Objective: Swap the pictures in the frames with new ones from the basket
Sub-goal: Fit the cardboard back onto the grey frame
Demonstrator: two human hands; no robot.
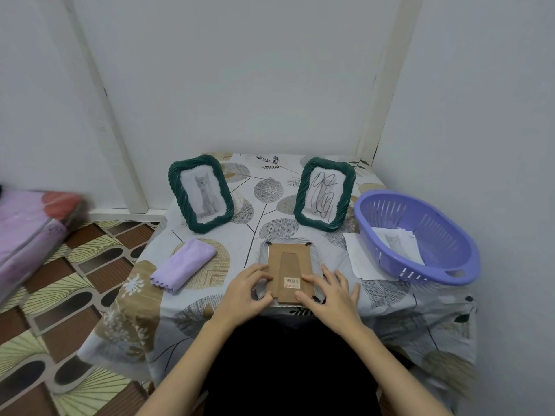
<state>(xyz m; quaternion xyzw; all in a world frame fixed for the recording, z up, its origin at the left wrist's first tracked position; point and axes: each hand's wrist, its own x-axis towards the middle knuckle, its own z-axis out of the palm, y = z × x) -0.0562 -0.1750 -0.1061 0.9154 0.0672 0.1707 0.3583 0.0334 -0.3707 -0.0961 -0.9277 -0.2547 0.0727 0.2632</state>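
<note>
Right, we're at the back-panel step on the third frame (292, 273): it lies face down at the near middle of the table (390, 298), brown backing board (288, 265) up, folded stand flat on it, barcode sticker near the lower end. Small dark tabs show at the far corners, one more at the near right corner. We judge the backing is being either freed or pressed home; can't tell which. Next move calls for turning those tabs, and if it's coming off, lifting the board and reaching right for a fresh print.

Left hand (250, 291): fingers loosely bent, tips on the left edge of the backing, gripping nothing that we can see. Right hand (329, 291): fingers spread and fairly straight, thumb and forefinger laid on the board just beside the sticker, pressing or steadying rather than clasping.

Other task things: two green frames stand upright at the far side, left green frame (200, 192) with a grey cat picture, right green frame (324, 193) with a black scribble. Purple basket (450, 267) sits at the right, a cat print (399, 241) inside it. A white sheet (359, 259) lies partly under the basket's left side. Folded lilac cloth (183, 265) lies left of the face-down frame, well apart from both hands.
</note>
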